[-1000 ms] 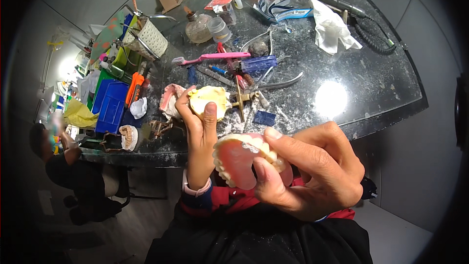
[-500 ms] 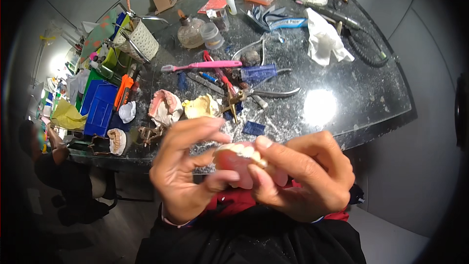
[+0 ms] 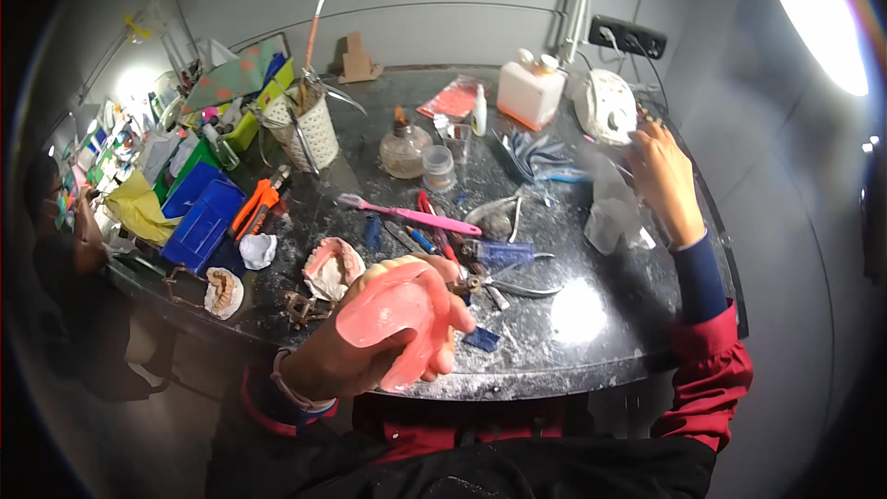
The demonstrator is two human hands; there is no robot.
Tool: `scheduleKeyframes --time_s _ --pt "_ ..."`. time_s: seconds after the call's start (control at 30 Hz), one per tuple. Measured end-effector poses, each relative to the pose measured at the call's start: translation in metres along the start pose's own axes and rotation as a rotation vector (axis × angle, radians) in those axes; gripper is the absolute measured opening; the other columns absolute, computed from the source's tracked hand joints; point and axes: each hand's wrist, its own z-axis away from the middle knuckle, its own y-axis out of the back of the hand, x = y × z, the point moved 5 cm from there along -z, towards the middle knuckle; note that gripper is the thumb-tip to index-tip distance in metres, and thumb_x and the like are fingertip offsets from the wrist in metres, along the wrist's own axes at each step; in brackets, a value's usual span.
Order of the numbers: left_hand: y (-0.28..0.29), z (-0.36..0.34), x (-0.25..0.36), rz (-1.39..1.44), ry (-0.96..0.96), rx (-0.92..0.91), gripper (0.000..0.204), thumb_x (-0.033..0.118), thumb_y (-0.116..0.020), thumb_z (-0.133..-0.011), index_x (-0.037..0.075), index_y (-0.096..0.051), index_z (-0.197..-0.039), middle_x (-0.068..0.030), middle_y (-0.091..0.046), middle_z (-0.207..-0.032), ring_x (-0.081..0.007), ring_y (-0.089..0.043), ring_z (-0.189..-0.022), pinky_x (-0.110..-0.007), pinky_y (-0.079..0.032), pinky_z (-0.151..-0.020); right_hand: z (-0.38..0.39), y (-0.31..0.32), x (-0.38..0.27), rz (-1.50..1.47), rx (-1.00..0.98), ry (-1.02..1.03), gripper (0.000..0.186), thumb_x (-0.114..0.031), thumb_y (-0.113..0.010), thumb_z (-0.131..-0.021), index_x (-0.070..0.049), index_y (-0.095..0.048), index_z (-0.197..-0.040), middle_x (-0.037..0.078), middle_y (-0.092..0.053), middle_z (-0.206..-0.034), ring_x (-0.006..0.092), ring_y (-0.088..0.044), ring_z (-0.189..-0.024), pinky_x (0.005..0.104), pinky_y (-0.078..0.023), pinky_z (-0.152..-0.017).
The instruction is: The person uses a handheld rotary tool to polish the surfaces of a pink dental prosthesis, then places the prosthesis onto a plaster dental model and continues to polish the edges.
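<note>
At the far left, a co-worker (image 3: pixel 69 263) sits in the dim edge of the view, beside the cluttered end of the bench (image 3: pixel 499 374). Moving right, here's a yellow sheet (image 3: pixel 140 208) rumpled against a blue tray (image 3: pixel 201 222), then a small dental cast (image 3: pixel 224 292) near the bench's edge, with a crumpled white piece (image 3: pixel 258 250) and an orange-handled cutter (image 3: pixel 255 208) just beyond. A white perforated holder (image 3: pixel 319 143) stands behind, bristling with tools, and nearer us sits a pink-and-white dental model (image 3: pixel 331 266). Now the centre of the action: the left hand (image 3: pixel 358 365) has the pink denture (image 3: pixel 383 312) up above the front edge of the bench, smooth hollow side facing us, a few cream teeth peeping over its upper rim! Those fingers are curled around it from behind, tips showing past its right side. Beyond it lie a pink toothbrush (image 3: pixel 420 216), a glass burner (image 3: pixel 405 155) and a clear jar (image 3: pixel 438 169) (all on a bench generously dusted with white powder). Further right stands a white jug (image 3: pixel 531 92), then a white tissue (image 3: pixel 612 212), and over at the right the right hand (image 3: pixel 662 174) reaches out beside a white control unit (image 3: pixel 605 106), fingers bent, though whether they pinch anything I can't tell.
</note>
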Motion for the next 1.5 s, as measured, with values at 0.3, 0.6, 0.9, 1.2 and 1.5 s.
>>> scheduleKeyframes --time_s 0.3,0.6,0.9,1.2,1.5 --pt "0.014 -0.002 0.016 -0.157 0.070 0.053 0.059 0.014 -0.067 -0.081 -0.001 -0.032 -0.127 -0.0198 -0.057 -0.106 -0.0180 -0.063 -0.075 -0.028 -0.053 -0.065 0.015 -0.062 0.015 -0.187 -0.440 -0.102 0.035 -0.010 -0.055 -0.084 -0.003 -0.050 -0.118 0.013 -0.058 -0.110 0.0301 -0.051 -0.105 0.0428 -0.038 -0.082" --pt "0.032 -0.013 0.019 -0.190 -0.116 0.057 0.048 0.010 -0.065 -0.082 0.000 -0.041 -0.122 -0.0217 -0.059 -0.102 -0.0244 -0.065 -0.079 -0.033 -0.056 -0.066 -0.011 -0.008 -0.011 -0.216 0.069 -0.206 0.023 -0.011 -0.053 -0.087 -0.006 -0.050 -0.109 0.016 -0.060 -0.084 0.0321 -0.059 -0.073 0.0383 -0.044 -0.063" --pt "0.045 0.007 0.086 -0.689 -0.520 0.481 0.034 0.020 -0.064 -0.083 0.001 -0.047 -0.106 -0.0131 -0.056 -0.090 -0.0203 -0.061 -0.070 -0.028 -0.052 -0.056 -0.031 0.001 -0.054 -0.153 0.050 -0.074 0.023 -0.028 -0.054 -0.088 -0.009 -0.049 -0.100 0.011 -0.057 -0.058 0.0293 -0.059 -0.054 0.0374 -0.041 -0.049" --pt "0.060 0.005 0.117 -1.383 -0.778 0.474 0.025 0.007 -0.044 -0.090 -0.002 -0.045 -0.113 -0.0166 -0.062 -0.085 -0.0138 -0.057 -0.072 -0.025 -0.044 -0.068 -0.024 -0.051 0.029 -0.053 -0.024 -0.110 0.021 -0.026 -0.042 -0.090 -0.009 -0.047 -0.102 0.012 -0.052 -0.050 0.0330 -0.056 -0.051 0.0425 -0.040 -0.048" --pt "0.075 0.027 0.112 -1.536 -0.897 0.405 0.033 0.003 -0.043 -0.087 -0.004 -0.041 -0.119 -0.0195 -0.058 -0.091 -0.0223 -0.060 -0.077 -0.025 -0.050 -0.061 -0.013 -0.083 0.006 -0.024 -0.212 -0.069 0.022 -0.017 -0.042 -0.088 -0.005 -0.042 -0.106 0.012 -0.052 -0.049 0.0316 -0.054 -0.047 0.0426 -0.041 -0.047"
